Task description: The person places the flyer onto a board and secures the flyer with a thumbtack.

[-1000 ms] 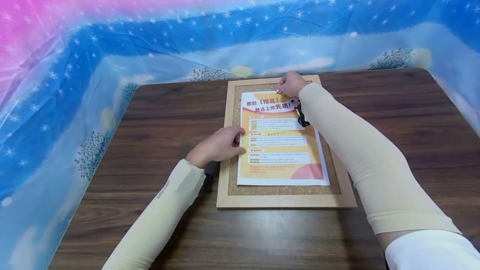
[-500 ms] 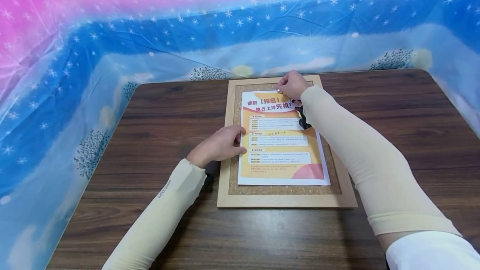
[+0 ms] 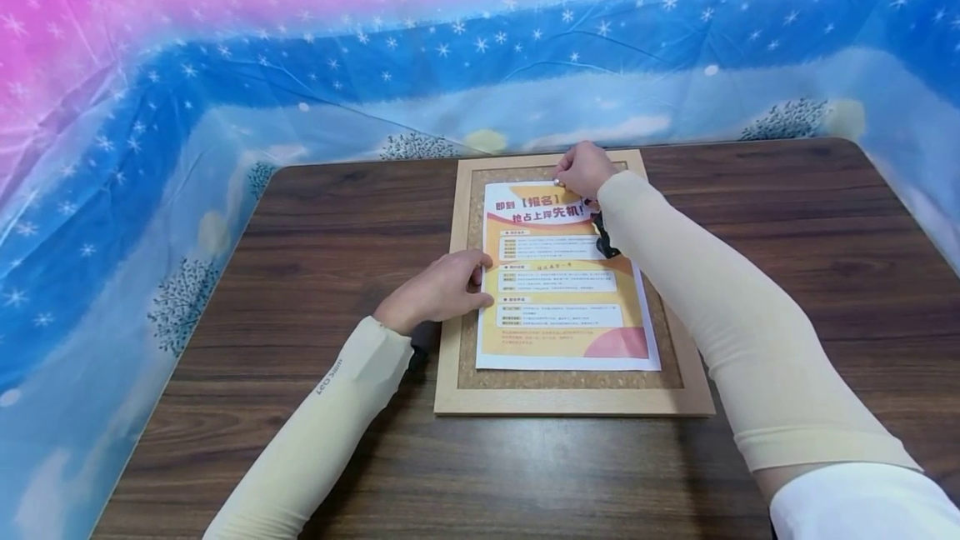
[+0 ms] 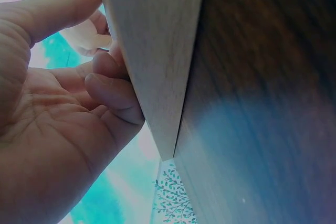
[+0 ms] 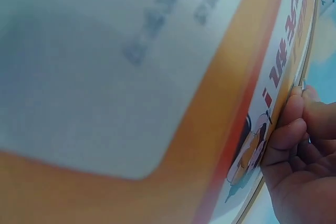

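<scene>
A printed poster [image 3: 562,332] in yellow, orange and white lies on a wood-framed cork board [image 3: 570,379]. My left hand [image 3: 438,288] rests on the poster's left edge, with thumb and index finger spread apart on the paper and the other fingers bent under. In the left wrist view that hand lies against the wooden frame [image 4: 152,40]. At the poster's top edge my right hand [image 3: 588,169] pinches a small white push pin [image 3: 557,182] between thumb and index finger. The fingers mostly cover the pin in the right wrist view, and its point is hidden.
The board lies on a dark brown wooden table [image 3: 315,223], near its far edge. Behind and to the left hangs a pink and blue cloth [image 3: 360,65] with snowflakes and trees. A black wrist strap [image 3: 604,236] on the right wrist hangs over the poster.
Both hands stay in nearly the same places, the left on the poster's edge and the right at its top with the push pin. The view shifts only very slightly.
</scene>
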Demonstrator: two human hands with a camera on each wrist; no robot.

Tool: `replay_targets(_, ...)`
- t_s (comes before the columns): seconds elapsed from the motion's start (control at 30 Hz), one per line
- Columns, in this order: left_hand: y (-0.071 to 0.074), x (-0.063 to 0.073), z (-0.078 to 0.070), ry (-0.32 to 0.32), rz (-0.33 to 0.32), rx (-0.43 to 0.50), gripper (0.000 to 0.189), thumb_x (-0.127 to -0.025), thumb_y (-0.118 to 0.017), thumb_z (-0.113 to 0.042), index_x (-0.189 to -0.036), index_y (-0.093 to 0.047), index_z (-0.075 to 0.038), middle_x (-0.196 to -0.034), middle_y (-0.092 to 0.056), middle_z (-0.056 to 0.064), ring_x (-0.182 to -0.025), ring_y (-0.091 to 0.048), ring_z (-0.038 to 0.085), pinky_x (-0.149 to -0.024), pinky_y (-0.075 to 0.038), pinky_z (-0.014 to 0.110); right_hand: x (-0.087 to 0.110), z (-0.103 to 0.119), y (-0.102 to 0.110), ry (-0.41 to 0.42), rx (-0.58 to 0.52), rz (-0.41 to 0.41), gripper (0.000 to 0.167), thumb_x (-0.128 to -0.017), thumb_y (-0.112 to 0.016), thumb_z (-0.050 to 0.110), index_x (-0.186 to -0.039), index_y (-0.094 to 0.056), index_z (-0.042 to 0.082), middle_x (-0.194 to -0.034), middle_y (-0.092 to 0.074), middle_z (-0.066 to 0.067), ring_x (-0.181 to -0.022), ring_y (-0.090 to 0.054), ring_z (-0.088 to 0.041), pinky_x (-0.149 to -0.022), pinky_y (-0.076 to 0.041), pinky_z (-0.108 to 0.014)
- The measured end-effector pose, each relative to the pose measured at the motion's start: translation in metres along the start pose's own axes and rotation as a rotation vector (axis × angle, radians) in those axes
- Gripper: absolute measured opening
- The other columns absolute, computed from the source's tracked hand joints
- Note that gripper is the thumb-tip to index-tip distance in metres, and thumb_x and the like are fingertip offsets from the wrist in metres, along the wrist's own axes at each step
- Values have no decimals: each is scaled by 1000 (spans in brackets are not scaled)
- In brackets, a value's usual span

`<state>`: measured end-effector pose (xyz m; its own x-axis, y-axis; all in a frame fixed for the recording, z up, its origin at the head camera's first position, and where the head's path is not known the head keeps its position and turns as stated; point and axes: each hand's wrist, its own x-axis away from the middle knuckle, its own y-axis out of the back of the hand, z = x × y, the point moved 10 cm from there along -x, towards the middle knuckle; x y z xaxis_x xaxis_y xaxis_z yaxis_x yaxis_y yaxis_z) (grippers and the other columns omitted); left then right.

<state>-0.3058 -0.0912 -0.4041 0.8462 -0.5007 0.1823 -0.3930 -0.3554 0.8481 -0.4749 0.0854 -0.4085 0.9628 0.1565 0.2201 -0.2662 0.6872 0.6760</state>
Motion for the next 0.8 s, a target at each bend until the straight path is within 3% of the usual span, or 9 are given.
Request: replay_targets(0.8, -1, 0, -1, 0, -1, -4, 47, -87, -70, -18, -126, -50, -2, -88, -50, 5, -78, -46, 18, -71, -37, 32, 0, -1, 1, 4, 4, -18, 17, -96, -54, 20, -100, -63, 7, -96, -58, -11, -87, -55, -26, -71, -46, -40)
